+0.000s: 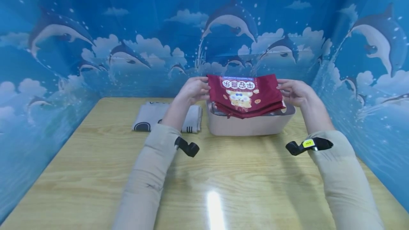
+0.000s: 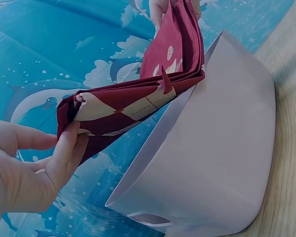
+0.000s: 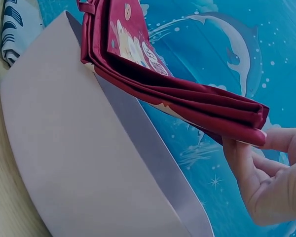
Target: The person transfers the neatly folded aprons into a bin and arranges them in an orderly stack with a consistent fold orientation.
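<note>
A folded dark red cloth (image 1: 268,91) with a cartoon bear print and white lettering is held over a pale plastic storage bin (image 1: 249,127). My left hand (image 1: 195,89) pinches its left end between thumb and fingers, and the layered edge shows in the left wrist view (image 2: 121,106). At the opposite end my right hand (image 1: 295,91) grips the folded layers, with fingers underneath in the right wrist view. The cloth sags in the middle, its front edge overlapping the bin's rim in the head view. Some darker contents peek out below the cloth; most of the bin's inside is hidden.
Left of the bin, a folded whitish cloth (image 1: 150,114) with dark patterns lies on the wooden table (image 1: 105,166). Blue dolphin-printed curtains (image 1: 153,17) enclose the table at the back and both sides. Each sleeve carries a black wrist camera (image 1: 188,148).
</note>
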`<act>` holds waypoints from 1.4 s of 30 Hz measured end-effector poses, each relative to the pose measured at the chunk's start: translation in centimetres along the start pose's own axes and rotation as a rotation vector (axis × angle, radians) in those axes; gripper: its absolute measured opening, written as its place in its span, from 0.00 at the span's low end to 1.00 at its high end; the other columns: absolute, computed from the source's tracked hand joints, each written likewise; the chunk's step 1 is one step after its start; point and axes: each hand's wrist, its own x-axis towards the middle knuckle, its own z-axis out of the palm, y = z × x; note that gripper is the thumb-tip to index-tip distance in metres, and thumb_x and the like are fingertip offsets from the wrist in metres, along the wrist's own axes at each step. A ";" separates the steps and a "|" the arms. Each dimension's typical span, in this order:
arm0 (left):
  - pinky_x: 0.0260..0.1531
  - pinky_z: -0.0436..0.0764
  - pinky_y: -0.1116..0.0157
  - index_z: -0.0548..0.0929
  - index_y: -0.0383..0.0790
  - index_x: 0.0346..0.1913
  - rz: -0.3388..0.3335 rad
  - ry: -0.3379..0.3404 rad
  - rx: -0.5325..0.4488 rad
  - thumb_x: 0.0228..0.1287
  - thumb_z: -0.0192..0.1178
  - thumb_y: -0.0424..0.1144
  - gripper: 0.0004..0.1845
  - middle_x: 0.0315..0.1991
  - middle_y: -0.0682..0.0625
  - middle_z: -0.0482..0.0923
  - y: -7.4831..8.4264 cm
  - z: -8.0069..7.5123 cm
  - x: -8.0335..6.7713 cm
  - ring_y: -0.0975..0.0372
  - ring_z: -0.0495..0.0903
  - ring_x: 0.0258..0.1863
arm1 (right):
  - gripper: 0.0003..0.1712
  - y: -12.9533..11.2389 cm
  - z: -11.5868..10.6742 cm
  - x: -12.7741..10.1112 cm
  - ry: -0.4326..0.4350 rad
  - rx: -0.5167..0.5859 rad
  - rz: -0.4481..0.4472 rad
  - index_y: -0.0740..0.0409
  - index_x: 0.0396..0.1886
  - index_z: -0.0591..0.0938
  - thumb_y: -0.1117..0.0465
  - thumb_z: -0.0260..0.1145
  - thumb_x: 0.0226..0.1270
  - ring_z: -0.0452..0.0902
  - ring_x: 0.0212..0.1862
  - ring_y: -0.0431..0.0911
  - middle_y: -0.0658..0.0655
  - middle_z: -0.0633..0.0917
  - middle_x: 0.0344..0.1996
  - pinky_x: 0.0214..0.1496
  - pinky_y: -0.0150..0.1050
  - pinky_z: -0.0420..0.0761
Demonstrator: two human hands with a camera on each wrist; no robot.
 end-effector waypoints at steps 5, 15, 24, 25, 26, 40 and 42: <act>0.42 0.81 0.62 0.65 0.43 0.67 0.010 0.011 -0.001 0.62 0.51 0.24 0.29 0.58 0.44 0.71 0.0 0.3 0.4 0.53 0.74 0.54 | 0.37 -0.3 -0.1 0.2 0.024 -0.016 -0.015 0.47 0.74 0.50 0.68 0.51 0.69 0.77 0.35 0.40 0.50 0.67 0.51 0.39 0.28 0.80; 0.40 0.82 0.63 0.65 0.44 0.67 0.040 0.060 0.042 0.62 0.50 0.24 0.30 0.57 0.45 0.72 0.2 1.4 0.8 0.54 0.76 0.50 | 0.37 -0.5 -0.4 0.6 0.069 -0.040 -0.052 0.46 0.73 0.52 0.67 0.53 0.68 0.79 0.35 0.39 0.50 0.68 0.51 0.36 0.28 0.81; 0.40 0.82 0.62 0.64 0.41 0.67 0.054 0.073 0.064 0.59 0.47 0.21 0.31 0.58 0.42 0.71 -0.3 2.1 1.4 0.52 0.75 0.52 | 0.36 0.4 -1.0 1.7 0.101 -0.134 -0.055 0.48 0.73 0.53 0.66 0.54 0.69 0.76 0.33 0.37 0.45 0.70 0.48 0.28 0.26 0.79; 0.40 0.82 0.62 0.64 0.41 0.67 0.053 0.074 0.076 0.59 0.47 0.21 0.31 0.58 0.42 0.71 -0.5 2.1 1.5 0.52 0.75 0.52 | 0.36 0.5 -1.0 1.8 0.104 -0.143 -0.058 0.48 0.73 0.53 0.66 0.54 0.69 0.76 0.33 0.36 0.45 0.70 0.48 0.29 0.26 0.79; 0.40 0.82 0.62 0.64 0.41 0.67 0.053 0.077 0.091 0.59 0.47 0.22 0.31 0.58 0.42 0.71 -0.6 2.1 1.5 0.52 0.76 0.52 | 0.36 0.7 -1.1 1.9 0.105 -0.152 -0.063 0.49 0.73 0.53 0.66 0.54 0.69 0.76 0.33 0.36 0.45 0.70 0.49 0.29 0.26 0.79; 0.49 0.78 0.58 0.64 0.39 0.66 0.063 0.127 0.255 0.61 0.49 0.26 0.28 0.61 0.42 0.68 -1.2 2.2 1.6 0.51 0.71 0.57 | 0.32 1.3 -1.2 2.2 0.180 -0.305 -0.121 0.55 0.72 0.55 0.63 0.52 0.70 0.77 0.36 0.34 0.52 0.71 0.53 0.47 0.29 0.78; 0.53 0.75 0.57 0.64 0.39 0.66 0.078 0.162 0.359 0.63 0.50 0.29 0.27 0.63 0.43 0.66 -1.1 2.2 1.5 0.51 0.67 0.60 | 0.31 1.3 -1.1 2.1 0.207 -0.383 -0.157 0.57 0.71 0.57 0.61 0.51 0.71 0.76 0.40 0.34 0.55 0.70 0.57 0.51 0.30 0.77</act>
